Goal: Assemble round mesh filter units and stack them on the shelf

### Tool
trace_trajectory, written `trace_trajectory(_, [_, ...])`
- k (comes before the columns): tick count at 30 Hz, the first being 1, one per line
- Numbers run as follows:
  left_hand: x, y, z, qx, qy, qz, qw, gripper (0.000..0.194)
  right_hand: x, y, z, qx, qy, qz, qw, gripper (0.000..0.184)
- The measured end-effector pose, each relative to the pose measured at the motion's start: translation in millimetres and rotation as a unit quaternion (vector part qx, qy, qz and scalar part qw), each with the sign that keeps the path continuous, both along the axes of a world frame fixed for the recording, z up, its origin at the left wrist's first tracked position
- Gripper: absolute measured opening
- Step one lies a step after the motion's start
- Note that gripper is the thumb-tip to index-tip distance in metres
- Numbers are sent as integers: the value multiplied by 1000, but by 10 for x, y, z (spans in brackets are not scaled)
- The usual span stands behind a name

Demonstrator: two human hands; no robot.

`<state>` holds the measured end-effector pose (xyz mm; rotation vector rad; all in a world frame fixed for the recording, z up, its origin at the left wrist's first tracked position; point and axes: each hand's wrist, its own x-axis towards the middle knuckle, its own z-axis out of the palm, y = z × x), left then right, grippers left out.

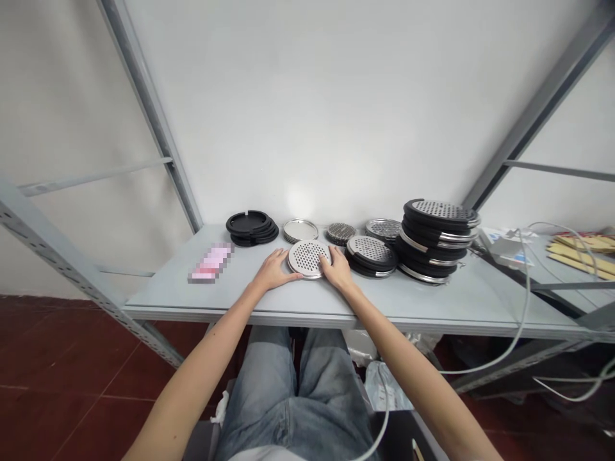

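Observation:
A round perforated metal disc with a shiny rim (307, 256) lies at the middle of the grey table, between my two hands. My left hand (275, 271) holds its left edge, the thumb along the near rim. On the other side, my right hand (337, 269) grips the right edge with its thumb on top of the holes. Just right of that hand sits a black ring piece with a perforated metal face (371, 250). Behind the disc are a stack of plain metal dishes (300, 229) and a small pile of perforated discs (341, 232).
Black rings (250, 224) are stacked at the back left, near a blurred pink object (210, 262). A tall stack of black-and-metal pieces (435, 240) stands right, beside another perforated disc (383, 228). A white cable (526, 294) hangs over the table (288, 304). Metal posts (154, 109) frame it.

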<state>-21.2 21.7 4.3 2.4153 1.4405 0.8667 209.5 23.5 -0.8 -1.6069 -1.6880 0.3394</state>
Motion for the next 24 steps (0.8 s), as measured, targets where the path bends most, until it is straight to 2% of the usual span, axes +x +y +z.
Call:
trace_trajectory(4, [-3,35,-38,-34,43,32,998,90,-9,11,-1,-42,-32,-12,999,57])
trace_trajectory(13, [-7,78,-92,-24,68,47,996,88,16,0,12,-7,-38,-25,999,43])
trace_trajectory(19, [-24,75,-87,31,41,18,999,70,25,-18,23,-13,-3,-24,1000,42])
trace_trajectory(24, [-26,58,-59,38,27,2,999,72,26,-9,24,-23,-8,-35,999,38])
